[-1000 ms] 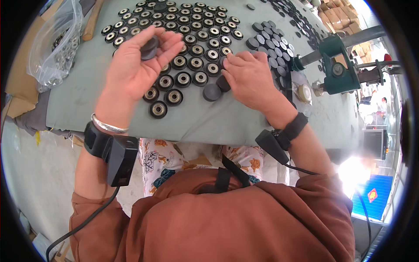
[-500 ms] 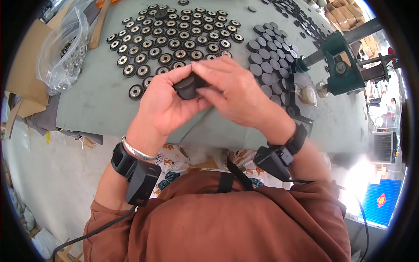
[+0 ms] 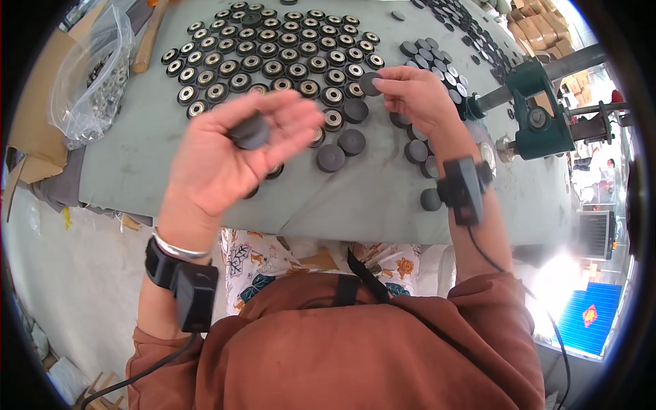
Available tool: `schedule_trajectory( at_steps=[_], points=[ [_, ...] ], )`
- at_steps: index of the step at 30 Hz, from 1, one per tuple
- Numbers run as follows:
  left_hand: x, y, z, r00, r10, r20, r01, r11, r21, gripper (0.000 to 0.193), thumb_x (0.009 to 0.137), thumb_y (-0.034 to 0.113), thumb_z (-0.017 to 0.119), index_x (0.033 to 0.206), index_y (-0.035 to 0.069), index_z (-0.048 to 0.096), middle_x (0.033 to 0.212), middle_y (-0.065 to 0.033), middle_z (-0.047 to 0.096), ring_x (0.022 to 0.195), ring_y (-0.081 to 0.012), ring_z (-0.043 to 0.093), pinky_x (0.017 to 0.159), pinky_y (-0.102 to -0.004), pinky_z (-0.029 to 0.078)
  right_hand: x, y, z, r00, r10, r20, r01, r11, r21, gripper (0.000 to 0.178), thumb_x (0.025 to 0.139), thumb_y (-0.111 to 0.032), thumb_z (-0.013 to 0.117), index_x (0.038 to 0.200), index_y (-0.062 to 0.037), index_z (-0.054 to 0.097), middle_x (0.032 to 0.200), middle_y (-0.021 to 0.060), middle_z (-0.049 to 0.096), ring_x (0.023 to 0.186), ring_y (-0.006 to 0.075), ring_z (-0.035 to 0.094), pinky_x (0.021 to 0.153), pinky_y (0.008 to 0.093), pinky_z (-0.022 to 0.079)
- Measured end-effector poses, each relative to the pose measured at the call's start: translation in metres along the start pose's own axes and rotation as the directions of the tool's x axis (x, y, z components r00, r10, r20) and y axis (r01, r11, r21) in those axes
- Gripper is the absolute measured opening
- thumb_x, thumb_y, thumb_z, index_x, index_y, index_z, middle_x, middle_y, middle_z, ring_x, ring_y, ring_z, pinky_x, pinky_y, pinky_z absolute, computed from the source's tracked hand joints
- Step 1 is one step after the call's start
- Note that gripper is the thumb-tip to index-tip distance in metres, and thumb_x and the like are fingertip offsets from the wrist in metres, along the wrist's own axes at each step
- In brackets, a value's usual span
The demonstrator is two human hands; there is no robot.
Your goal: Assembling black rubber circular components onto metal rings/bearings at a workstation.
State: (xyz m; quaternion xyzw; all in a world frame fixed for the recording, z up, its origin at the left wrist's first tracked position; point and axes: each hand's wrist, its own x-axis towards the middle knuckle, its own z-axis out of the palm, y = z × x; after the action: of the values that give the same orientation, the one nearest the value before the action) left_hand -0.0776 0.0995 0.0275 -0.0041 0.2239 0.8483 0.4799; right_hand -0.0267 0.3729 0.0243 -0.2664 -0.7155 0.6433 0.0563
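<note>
My left hand (image 3: 222, 160) is turned palm up over the near left of the table, fingers stretched, with a black round disc (image 3: 251, 132) lying in it against the thumb. Farther right, my right hand (image 3: 418, 99) pinches another black disc (image 3: 371, 84) between thumb and fingertips, just above the table. Between the hands lie loose black discs, among them one at the front (image 3: 331, 158) and one beside it (image 3: 352, 141). Beyond them spreads a broad group of black wheels (image 3: 273, 68) with metal bearings in their centres; my left hand hides some.
A green press (image 3: 540, 113) stands at the right, beside a cluster of black discs (image 3: 415, 150). More small dark discs (image 3: 471, 31) lie at the far right. On the left are a wooden handle (image 3: 149, 41), a clear plastic bag (image 3: 92, 89) of metal parts and cardboard (image 3: 41, 116).
My hands have parted: the left moved left with a disc, the right moved right and now pinches a disc. Black discs now lie on the table where my hands were together.
</note>
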Motion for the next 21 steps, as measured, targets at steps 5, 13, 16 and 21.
schedule_trajectory(
  at_steps=[5, 13, 16, 21],
  points=[
    [-0.017, 0.038, -0.042, 0.981, 0.159, 0.112, -0.143, 0.980, -0.138, 0.036, 0.095, 0.010, 0.040, 0.118, -0.017, 0.044, 0.118, -0.0283, 0.051, 0.115, -0.0399, 0.051, 0.101, -0.0477, 0.044, 0.020, -0.009, 0.017, 0.986, 0.120, 0.116, -0.099, 0.980, -0.174, 0.024, 0.078, -0.008, 0.072, 0.098, 0.0005, 0.063, 0.078, 0.0012, 0.060, 0.066, 0.0092, 0.056, 0.063, 0.0226, 0.049],
    [-0.033, 0.059, -0.082, 0.963, 0.248, 0.106, -0.226, 0.956, -0.188, 0.038, 0.097, 0.010, 0.038, 0.124, -0.016, 0.037, 0.121, -0.0268, 0.048, 0.118, -0.0378, 0.049, 0.104, -0.0471, 0.041, 0.030, -0.010, 0.003, 0.968, 0.205, 0.146, -0.156, 0.944, -0.290, 0.019, 0.077, -0.010, 0.073, 0.090, -0.0009, 0.064, 0.076, 0.0010, 0.058, 0.068, 0.0093, 0.056, 0.064, 0.0240, 0.052],
    [-0.035, 0.061, -0.101, 0.949, 0.302, 0.091, -0.270, 0.927, -0.260, 0.039, 0.097, 0.010, 0.038, 0.126, -0.016, 0.036, 0.122, -0.0257, 0.048, 0.118, -0.0370, 0.049, 0.105, -0.0466, 0.040, 0.028, -0.011, 0.007, 0.957, 0.242, 0.163, -0.195, 0.946, -0.259, 0.020, 0.077, -0.011, 0.074, 0.090, -0.0007, 0.063, 0.075, 0.0007, 0.057, 0.068, 0.0092, 0.056, 0.065, 0.0244, 0.052],
    [-0.036, 0.060, -0.111, 0.922, 0.360, 0.146, -0.304, 0.902, -0.306, 0.039, 0.097, 0.010, 0.039, 0.127, -0.015, 0.036, 0.120, -0.0234, 0.048, 0.117, -0.0357, 0.050, 0.106, -0.0461, 0.040, 0.029, -0.011, 0.009, 0.973, 0.194, 0.126, -0.148, 0.941, -0.303, 0.021, 0.076, -0.011, 0.076, 0.089, -0.0010, 0.062, 0.076, 0.0008, 0.057, 0.067, 0.0091, 0.055, 0.064, 0.0247, 0.053]
  ],
)
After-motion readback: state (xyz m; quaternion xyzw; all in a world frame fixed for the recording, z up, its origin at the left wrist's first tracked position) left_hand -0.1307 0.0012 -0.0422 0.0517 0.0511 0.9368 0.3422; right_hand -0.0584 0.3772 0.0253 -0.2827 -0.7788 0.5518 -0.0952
